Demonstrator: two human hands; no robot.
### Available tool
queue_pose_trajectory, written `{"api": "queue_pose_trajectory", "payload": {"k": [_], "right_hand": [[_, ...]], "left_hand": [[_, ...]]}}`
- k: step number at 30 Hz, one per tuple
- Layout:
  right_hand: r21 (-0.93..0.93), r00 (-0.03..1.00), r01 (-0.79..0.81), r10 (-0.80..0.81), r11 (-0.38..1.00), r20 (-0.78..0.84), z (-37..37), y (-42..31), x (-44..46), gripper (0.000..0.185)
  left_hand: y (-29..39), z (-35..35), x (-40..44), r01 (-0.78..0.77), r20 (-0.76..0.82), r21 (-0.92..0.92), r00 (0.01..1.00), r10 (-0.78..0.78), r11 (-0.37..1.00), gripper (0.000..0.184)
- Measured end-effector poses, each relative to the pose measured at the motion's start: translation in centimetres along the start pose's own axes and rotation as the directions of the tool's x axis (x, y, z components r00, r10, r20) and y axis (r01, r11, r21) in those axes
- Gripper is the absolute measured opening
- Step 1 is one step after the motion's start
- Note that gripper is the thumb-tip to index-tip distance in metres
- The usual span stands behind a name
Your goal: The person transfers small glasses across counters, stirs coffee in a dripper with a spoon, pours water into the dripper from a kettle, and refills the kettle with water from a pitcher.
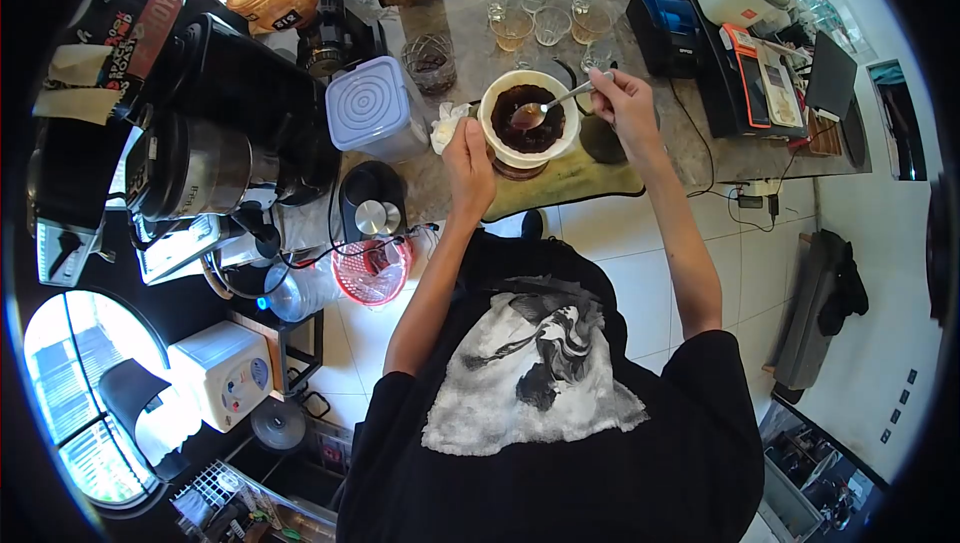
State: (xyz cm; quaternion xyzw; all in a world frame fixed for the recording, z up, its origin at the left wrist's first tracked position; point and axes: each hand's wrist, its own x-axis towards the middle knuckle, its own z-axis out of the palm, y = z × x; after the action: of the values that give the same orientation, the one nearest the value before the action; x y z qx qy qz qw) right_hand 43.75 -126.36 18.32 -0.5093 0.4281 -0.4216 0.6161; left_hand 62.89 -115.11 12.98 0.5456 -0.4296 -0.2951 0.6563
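The right hand [625, 108] pinches the spoon [568, 97] near the handle's end, a sound hold: probably light, stiff, slick if wet. Left hand [471, 165] beside the bowl [532, 156]: cannot tell its fingers' grip.

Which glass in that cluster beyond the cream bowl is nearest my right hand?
The glass at the cluster's front right, just beyond your right hand, which holds the spoon. The other glasses stand farther back or left.

spoon [530, 117] ovr dripper [571, 131] | tub [368, 101] L of it | glasses [551, 27] bhd
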Motion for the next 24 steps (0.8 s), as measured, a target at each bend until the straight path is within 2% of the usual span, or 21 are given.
{"api": "queue_pose_trajectory", "payload": {"k": [2, 4, 5, 6, 7, 8, 10, 12, 14, 15, 17, 20, 24], "right_hand": [[-0.029, 0.998, 0.06, -0.06, 0.998, 0.008, -0.1, -1.3, -0.2, 0.032], [-0.067, 0.995, 0.093, -0.091, 0.993, 0.036, -0.1, -2.3, -0.5, 0.031], [-0.185, 0.985, 0.169, -0.16, 0.968, 0.066, 0.1, -2.8, -0.9, 0.032], [-0.299, 0.968, 0.248, -0.226, 0.922, 0.104, 0.3, -3.7, -1.2, 0.033], [-0.378, 0.966, 0.257, -0.227, 0.889, 0.123, 0.4, -4.4, -1.7, 0.032], [-0.38, 0.966, 0.258, -0.228, 0.888, 0.123, 0.6, -4.5, -1.8, 0.032], [-0.495, 0.884, 0.465, -0.41, 0.734, 0.223, 1.0, -4.7, -1.9, 0.027], [-0.546, 0.878, 0.476, -0.411, 0.689, 0.246, 1.3, -5.5, -1.9, 0.024], [-0.579, 0.888, 0.459, -0.341, 0.674, 0.308, 1.5, -5.8, -1.8, 0.021], [-0.577, 0.886, 0.463, -0.343, 0.673, 0.311, 1.5, -6.0, -1.9, 0.021], [-0.567, 0.916, 0.389, -0.242, 0.726, 0.319, 1.6, -6.5, -2.0, 0.025], [-0.54, 0.89, 0.43, -0.24, 0.724, 0.387, 1.7, -6.8, -2.2, 0.018], [-0.527, 0.873, 0.455, -0.241, 0.718, 0.424, 1.4, -6.9, -1.9, 0.019]], "left_hand": [[-0.2, 0.4, 0.1, 0.024, 0.005, -0.027, 1.0, -0.024, 0.999, 0.038], [-0.5, 0.5, 0.1, 0.052, -0.011, -0.129, 0.998, -0.054, 0.99, 0.037], [-0.7, 0.4, 0.1, 0.054, -0.011, -0.129, 0.998, -0.056, 0.99, 0.037], [-0.9, 0.4, 0.1, 0.056, -0.017, -0.129, 0.998, -0.058, 0.99, 0.037], [-1.1, 0.3, 0.1, 0.058, -0.023, -0.13, 0.998, -0.061, 0.99, 0.036], [-1.2, 0.3, 0.1, 0.057, -0.023, -0.133, 0.998, -0.06, 0.989, 0.036], [-1.1, 0.2, 0.3, 0.012, -0.02, -0.09, 1.0, -0.014, 0.996, 0.035], [-0.6, 0.7, 0.3, 0.025, -0.05, -0.123, 0.998, -0.032, 0.992, 0.035], [-0.3, 0.7, 0.3, 0.045, -0.082, -0.154, 0.995, -0.058, 0.987, 0.035], [-0.4, 0.5, 0.3, 0.035, -0.06, -0.131, 0.997, -0.044, 0.991, 0.035], [-0.4, 0.1, 0.3, 0.024, -0.042, -0.108, 0.999, -0.029, 0.994, 0.035], [-0.2, -0.1, -0.1, 0.013, -0.043, -0.086, 0.999, -0.017, 0.996, 0.035], [0.6, 0.4, 0.1, -0.018, -0.066, -0.053, 0.998, 0.014, 0.998, 0.035]]}}
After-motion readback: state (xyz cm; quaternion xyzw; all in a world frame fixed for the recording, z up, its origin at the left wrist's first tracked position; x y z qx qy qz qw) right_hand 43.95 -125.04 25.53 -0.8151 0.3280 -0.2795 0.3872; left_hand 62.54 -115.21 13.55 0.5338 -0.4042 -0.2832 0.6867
